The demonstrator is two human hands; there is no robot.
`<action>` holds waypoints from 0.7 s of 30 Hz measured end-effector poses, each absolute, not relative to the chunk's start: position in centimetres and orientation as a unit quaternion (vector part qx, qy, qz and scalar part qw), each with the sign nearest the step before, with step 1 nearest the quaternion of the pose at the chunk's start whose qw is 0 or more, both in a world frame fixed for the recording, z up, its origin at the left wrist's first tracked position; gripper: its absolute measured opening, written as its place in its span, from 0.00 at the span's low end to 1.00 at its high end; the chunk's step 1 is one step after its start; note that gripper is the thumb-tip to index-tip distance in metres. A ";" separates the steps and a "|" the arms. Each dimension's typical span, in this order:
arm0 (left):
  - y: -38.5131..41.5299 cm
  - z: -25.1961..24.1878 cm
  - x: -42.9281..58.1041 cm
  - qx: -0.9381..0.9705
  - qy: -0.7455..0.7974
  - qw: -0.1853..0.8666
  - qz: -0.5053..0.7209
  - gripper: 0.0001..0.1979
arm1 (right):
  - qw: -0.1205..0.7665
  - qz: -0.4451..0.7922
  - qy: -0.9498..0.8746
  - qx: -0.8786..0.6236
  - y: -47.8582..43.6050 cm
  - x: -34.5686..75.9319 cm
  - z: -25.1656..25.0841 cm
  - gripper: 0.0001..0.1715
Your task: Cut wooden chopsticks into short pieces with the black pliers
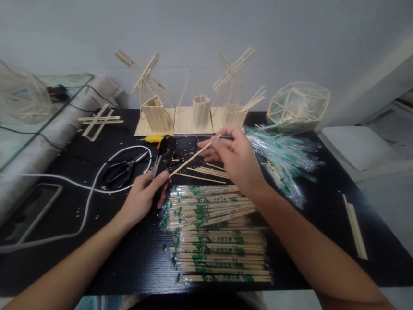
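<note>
A bare wooden chopstick slants upward to the right between my two hands. Its lower end is pinched in the fingers of my left hand, and the fingers of my right hand are closed on its upper end. Just below both hands lies a pile of chopsticks in clear and green wrappers. Several loose sticks rest on the black table behind the held one. Close to my left fingertips sits a yellow and black glue gun, partly hidden.
Black-handled scissors lie inside a loop of white cable at left. Behind stand stick windmill models and a stick cup. Torn wrappers are heaped at right before a faceted stick frame. Glued sticks lie far right.
</note>
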State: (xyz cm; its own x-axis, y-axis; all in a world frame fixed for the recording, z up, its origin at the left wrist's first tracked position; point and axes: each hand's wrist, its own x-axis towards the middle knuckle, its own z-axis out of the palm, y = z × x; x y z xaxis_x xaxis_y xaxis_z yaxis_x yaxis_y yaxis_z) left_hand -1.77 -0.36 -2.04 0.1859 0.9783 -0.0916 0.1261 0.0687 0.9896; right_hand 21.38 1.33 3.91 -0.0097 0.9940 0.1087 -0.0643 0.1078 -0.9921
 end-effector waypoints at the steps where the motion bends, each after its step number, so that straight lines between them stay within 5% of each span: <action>1: -0.3 -2.0 -1.7 0.550 0.501 0.535 0.401 0.19 | 0.539 0.486 -0.515 -0.456 1.4 21.4 3.9 0.12; 21: 0.3 -2.1 -1.6 0.440 0.495 0.604 0.443 0.17 | 0.535 0.464 -0.524 -0.473 1.7 21.7 3.4 0.15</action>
State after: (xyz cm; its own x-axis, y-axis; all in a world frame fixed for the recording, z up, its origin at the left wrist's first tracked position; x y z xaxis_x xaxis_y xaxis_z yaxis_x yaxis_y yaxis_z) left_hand -1.63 0.26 -2.07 0.1174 0.9711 -0.2080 -0.1012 0.2201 0.9702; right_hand 21.73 1.68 3.39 0.0195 0.9924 0.1218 -0.0018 0.1218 -0.9925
